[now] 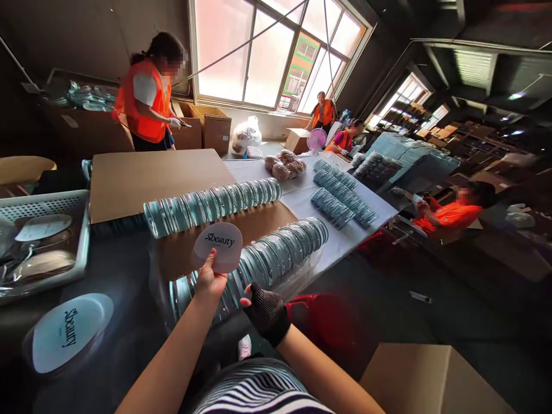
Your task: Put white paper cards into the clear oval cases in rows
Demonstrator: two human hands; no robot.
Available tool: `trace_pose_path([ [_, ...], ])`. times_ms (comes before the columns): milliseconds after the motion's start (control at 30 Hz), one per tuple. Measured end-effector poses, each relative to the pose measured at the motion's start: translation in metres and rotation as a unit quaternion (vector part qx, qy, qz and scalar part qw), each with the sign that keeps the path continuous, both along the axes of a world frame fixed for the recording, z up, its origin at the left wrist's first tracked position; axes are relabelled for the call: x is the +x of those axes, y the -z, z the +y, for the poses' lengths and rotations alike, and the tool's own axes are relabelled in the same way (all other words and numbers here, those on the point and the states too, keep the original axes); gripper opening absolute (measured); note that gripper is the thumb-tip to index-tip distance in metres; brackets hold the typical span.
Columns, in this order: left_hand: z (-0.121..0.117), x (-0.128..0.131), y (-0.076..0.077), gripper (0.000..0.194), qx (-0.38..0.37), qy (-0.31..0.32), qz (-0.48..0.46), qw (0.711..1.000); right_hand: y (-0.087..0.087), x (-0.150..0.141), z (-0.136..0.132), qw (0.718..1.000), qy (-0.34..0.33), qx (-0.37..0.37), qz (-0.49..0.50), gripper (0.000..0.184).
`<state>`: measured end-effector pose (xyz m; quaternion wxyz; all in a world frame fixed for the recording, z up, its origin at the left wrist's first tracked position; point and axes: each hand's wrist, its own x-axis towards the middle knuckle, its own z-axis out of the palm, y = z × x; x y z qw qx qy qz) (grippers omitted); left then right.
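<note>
In my left hand is a rounded, pale flat pack printed "Sbeauty", pinched at its lower edge between thumb and fingers. My right hand, in a black mesh fingerless glove, is beside the near row of clear round packs. Its thumb and a fingertip show apart, with nothing visible between them; the other fingers are partly hidden. A second row of similar packs lies farther back on brown cardboard. Another printed pack rests on the dark surface at left.
A pale plastic basket holding packs sits at left. More stacked packs and a bag of brownish round items lie on the white table. People in orange vests work around. A cardboard box and red stool stand at right.
</note>
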<state>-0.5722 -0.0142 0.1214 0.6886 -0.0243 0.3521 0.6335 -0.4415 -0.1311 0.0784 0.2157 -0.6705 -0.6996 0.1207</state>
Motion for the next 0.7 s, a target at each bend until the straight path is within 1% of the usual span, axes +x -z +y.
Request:
trace_pose_path([
  [67,0.001,-0.001,0.000,0.032,-0.002,-0.002,-0.002,1.000,-0.001,-0.001,-0.004,1.000,-0.002,-0.015,-0.021,0.037],
  [133,0.001,-0.001,0.001,0.035,-0.001,-0.007,-0.005,1.000,0.003,0.002,-0.009,0.998,-0.012,-0.035,-0.044,0.028],
  [200,0.001,-0.001,0.002,0.034,0.001,-0.008,-0.012,1.000,0.008,0.008,-0.014,0.998,0.004,-0.042,-0.053,0.020],
  [233,0.001,-0.001,0.002,0.032,0.003,-0.008,-0.017,1.000,0.010,0.011,-0.016,0.998,0.011,-0.034,-0.053,0.022],
  [300,0.000,0.000,0.002,0.028,0.004,-0.003,-0.029,1.000,0.012,0.018,-0.018,0.999,0.008,0.003,-0.040,0.034],
  [367,0.001,0.000,0.003,0.028,0.001,-0.004,-0.041,0.999,0.010,0.022,-0.015,0.999,-0.003,0.034,-0.033,0.043],
  [400,0.001,0.000,0.004,0.029,0.003,-0.003,-0.047,0.999,0.009,0.021,-0.011,0.999,-0.004,0.034,-0.041,0.045],
  [467,0.003,0.000,0.005,0.031,0.009,-0.002,-0.055,0.998,0.005,0.017,0.001,0.998,0.000,0.003,-0.070,0.044],
  [567,0.004,-0.001,0.007,0.031,0.015,0.001,-0.059,0.998,0.003,0.002,0.022,0.991,-0.014,-0.079,-0.109,0.036],
  [633,0.004,-0.002,0.008,0.030,0.009,0.001,-0.060,0.998,0.008,-0.005,0.030,0.985,-0.031,-0.118,-0.123,0.032],
  [700,0.001,-0.003,0.008,0.029,-0.004,0.005,-0.064,0.998,0.016,-0.008,0.030,0.984,-0.046,-0.131,-0.107,0.028],
])
